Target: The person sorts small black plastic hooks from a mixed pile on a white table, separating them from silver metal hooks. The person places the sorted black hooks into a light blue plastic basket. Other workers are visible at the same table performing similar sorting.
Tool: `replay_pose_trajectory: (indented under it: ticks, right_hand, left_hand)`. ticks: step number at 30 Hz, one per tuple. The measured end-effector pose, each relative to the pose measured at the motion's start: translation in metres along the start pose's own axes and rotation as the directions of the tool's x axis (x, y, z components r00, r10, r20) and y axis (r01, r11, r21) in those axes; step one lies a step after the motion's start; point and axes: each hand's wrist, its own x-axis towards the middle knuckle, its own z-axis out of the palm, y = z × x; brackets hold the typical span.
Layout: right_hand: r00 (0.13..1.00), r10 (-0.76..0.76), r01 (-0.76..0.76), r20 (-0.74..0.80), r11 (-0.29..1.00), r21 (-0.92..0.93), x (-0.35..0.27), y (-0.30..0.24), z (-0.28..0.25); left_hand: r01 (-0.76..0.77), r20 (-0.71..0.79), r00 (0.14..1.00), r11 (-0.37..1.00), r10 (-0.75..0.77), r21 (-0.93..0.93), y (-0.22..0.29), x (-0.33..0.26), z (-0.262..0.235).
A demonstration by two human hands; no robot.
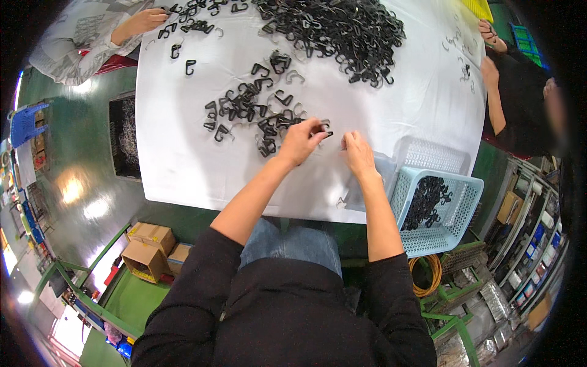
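My left hand [301, 142] pinches a small black plastic hook [328, 133] between thumb and fingertips, just above the white-covered table [183, 174]. A short gap to its right, my right hand [359, 154] has its fingers drawn together in a pinch; whatever they hold, if anything, is too small and blurred to make out. Directly beyond my left hand lies a loose spread of black hooks [244, 104]. A far larger heap of the same hooks [342, 37] covers the table's far middle.
Right of my right arm, a light-blue plastic basket [437, 246] holds black hooks, beside a pale tray [435, 151]. A person's hand [147, 21] touches hooks at far left; another person [520, 104] sits at right. Cardboard boxes [147, 254] stand low at left.
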Motion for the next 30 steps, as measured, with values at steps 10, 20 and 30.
replay_pose_trajectory:
  ticks: [10,20,30]
  right_hand:
    - [0.994,0.025,-0.1,0.11,0.642,0.761,0.137,-0.091,-0.031]
    - [0.978,0.147,-0.087,-0.149,0.934,0.346,0.154,-0.108,-0.05]
    - [0.992,0.025,-0.001,-0.122,0.981,0.193,0.158,-0.115,-0.026]
  left_hand:
    - [0.163,0.055,0.983,0.698,-0.175,-0.698,-0.006,0.047,-0.171]
    - [0.143,-0.369,0.922,0.782,0.118,0.607,-0.019,0.087,-0.146]
    - [0.306,0.093,0.951,0.857,-0.294,-0.416,-0.015,0.073,-0.176]
